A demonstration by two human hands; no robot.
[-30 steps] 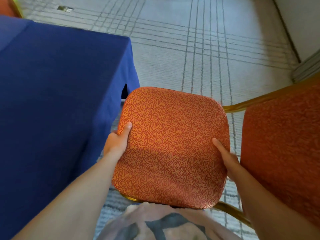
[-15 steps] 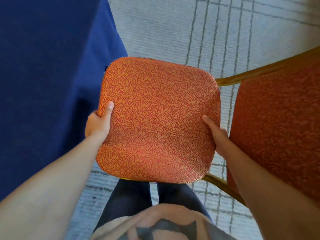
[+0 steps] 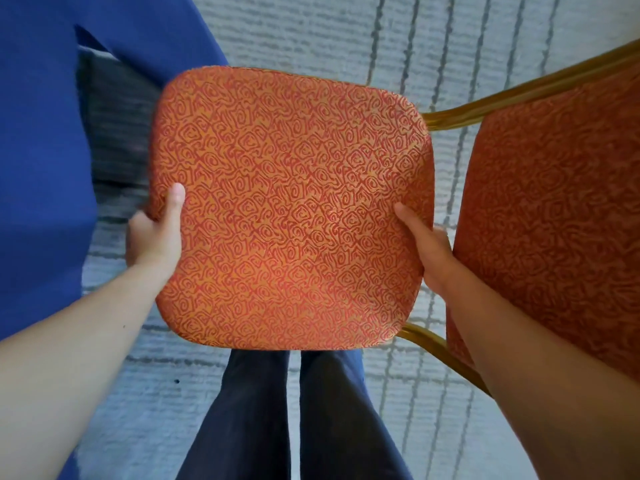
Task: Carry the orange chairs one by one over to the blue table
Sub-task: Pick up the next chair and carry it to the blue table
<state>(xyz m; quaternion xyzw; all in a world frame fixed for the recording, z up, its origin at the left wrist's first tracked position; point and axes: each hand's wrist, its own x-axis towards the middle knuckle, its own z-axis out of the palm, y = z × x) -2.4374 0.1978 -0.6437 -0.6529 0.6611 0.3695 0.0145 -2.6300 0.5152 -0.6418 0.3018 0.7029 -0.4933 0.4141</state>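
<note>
Under everything lies the grey carpet (image 3: pixel 311 36) with its darker lines. The blue counter (image 3: pixel 41 168) fills the left side, and its cloth hangs down to the floor. Just beside its corner is the orange chair (image 3: pixel 291 209), seen from above. Its seat is in the middle of the view, its backrest (image 3: pixel 554 220) stands at the right, and the gold frame (image 3: pixel 519 88) joins the two. I cannot tell if the chair's feet already touch the carpet. Below the seat, the person's legs (image 3: pixel 294 410) in dark trousers stand close behind it.

The left hand (image 3: pixel 154 237) grips the left edge of the seat and the right hand (image 3: pixel 429 251) grips the right edge. Each thumb lies on top of the fabric, and the other fingers are hidden under the rim. I think this two-sided hold keeps the chair level and lets the person steer it close to the counter without hitting the cloth.

Compared with half a second ago, the grip is the same, but the view now looks more steeply down. The legs show almost fully, the shirt is gone from the lower edge, and a dark gap beside the hanging cloth has come into sight.
</note>
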